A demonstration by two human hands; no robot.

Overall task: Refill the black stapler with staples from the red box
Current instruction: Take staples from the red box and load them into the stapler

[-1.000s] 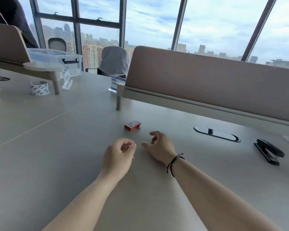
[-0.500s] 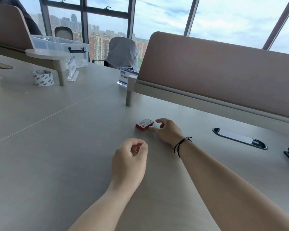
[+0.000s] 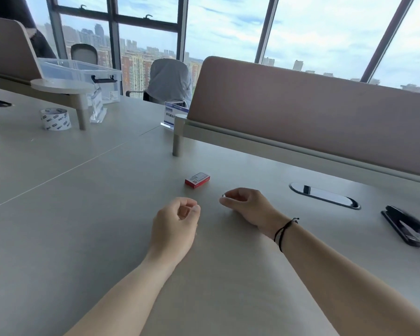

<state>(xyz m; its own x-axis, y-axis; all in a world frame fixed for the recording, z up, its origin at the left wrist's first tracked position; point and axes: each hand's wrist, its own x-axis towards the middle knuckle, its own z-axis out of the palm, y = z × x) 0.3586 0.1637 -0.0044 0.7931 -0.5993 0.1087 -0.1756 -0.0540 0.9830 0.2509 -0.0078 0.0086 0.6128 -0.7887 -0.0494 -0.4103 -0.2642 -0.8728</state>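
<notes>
Head view: grey laminate desk [image 3: 58, 214] carrying a small red cardboard staple box [image 3: 197, 179], lying flat and apparently closed, just beyond both hands. Right hand [image 3: 246, 206] resting on the desk near the box but apart from it, fingers curled, thumb and forefinger pinched on something small and silvery at the tips, possibly a strip of staples, too small to tell for sure. Left hand [image 3: 175, 225] loosely curled just left of it, holding nothing visible. Glossy black plastic stapler [image 3: 404, 225] lying well apart to the right, near the oval cable port, seemingly hinged open, untouched. Loading likely not yet begun. Best handled by keeping the pinch light so a strip does not snap, carrying it level across to the stapler, steadying the base with the free hand, laying the strip legs down in the channel, then closing until latched.
</notes>
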